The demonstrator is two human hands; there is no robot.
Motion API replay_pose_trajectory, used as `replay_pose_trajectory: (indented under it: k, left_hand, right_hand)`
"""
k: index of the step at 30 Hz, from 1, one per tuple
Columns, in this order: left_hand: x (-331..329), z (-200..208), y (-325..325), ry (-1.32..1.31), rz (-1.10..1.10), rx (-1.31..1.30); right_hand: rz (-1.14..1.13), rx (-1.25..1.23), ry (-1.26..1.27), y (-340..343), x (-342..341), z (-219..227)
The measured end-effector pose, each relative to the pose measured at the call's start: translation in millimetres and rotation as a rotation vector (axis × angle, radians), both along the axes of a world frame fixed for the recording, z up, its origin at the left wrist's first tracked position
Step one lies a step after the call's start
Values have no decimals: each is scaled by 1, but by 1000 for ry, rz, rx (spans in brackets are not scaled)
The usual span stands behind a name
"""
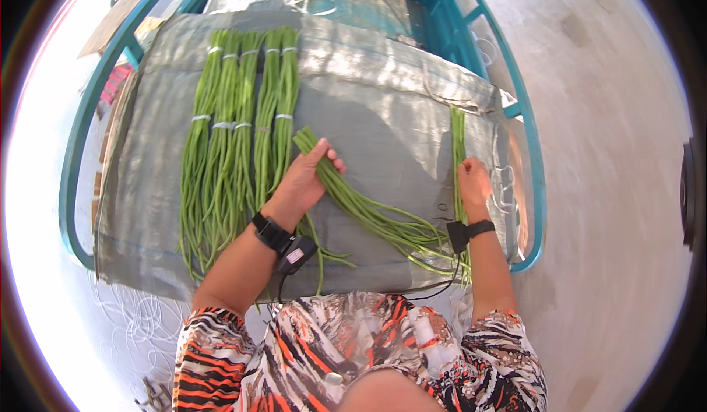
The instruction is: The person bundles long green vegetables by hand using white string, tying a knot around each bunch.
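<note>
My left hand (300, 181) is wrapped round one end of a loose bunch of long green beans (366, 211). The bunch slants down to the right across the grey sheet, its thin ends spread near my right wrist. At the right, my right hand (475, 184) has its fingers closed on a few more long beans (458, 134) lying lengthwise; the fingertips are partly hidden. Left of my left hand, several bundles of long beans (234, 128) lie side by side, bound with pale bands near the top and at mid-length. Some bean ends stick out below my left wrist.
A grey woven sheet (368, 117) covers the work surface, framed by teal metal rails (532, 162). Beyond it lies a teal cart bed (434, 22) with white strips and plastic. White cord loops (140, 312) hang at lower left. Black wrist devices (283, 246) and a cable sit on my forearms.
</note>
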State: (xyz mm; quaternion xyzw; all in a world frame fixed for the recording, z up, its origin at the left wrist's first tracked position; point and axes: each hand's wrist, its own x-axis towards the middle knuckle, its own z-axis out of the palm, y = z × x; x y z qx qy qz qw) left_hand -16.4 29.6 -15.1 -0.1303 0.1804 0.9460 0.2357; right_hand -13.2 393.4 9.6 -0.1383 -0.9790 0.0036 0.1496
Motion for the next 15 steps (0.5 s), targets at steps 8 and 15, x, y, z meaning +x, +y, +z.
replay_pose_trajectory:
  k: [8,15]
  left_hand:
    - [0,-2,-3,27,-1,-62]
    - [-4,0,-2,-14,-16,-4]
  right_hand:
    - [-63,-1815,-113,-79,17,45]
    - [293,-1798,-244,-175,39,77]
